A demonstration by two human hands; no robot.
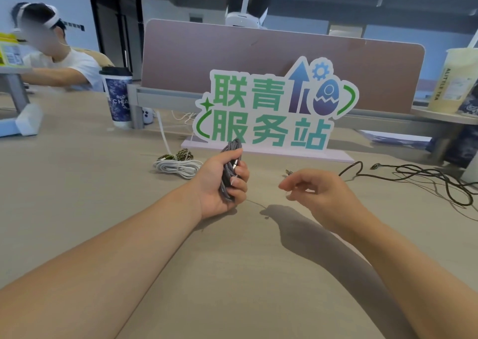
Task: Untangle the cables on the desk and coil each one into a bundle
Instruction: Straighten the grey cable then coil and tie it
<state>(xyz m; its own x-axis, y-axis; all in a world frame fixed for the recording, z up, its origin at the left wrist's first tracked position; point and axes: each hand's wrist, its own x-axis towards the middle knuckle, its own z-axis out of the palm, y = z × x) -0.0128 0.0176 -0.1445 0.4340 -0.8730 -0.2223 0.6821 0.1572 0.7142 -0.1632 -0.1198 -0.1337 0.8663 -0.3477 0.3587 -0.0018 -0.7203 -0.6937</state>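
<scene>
Head view: left hand (222, 181) grips the grey cable coil (229, 168) upright at centre, while the half-open, empty right hand (318, 191) sits nearer the loose black cable (419, 176) at right.

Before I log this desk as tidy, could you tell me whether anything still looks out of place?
Yes: the black cable lies loose and looping on the desk at the right, uncoiled. The white cable is already bundled, and the left hand has the coiled grey braided cable in its grip.

Single head-worn view, facing forward and down, close over the desk (77, 183)
</scene>
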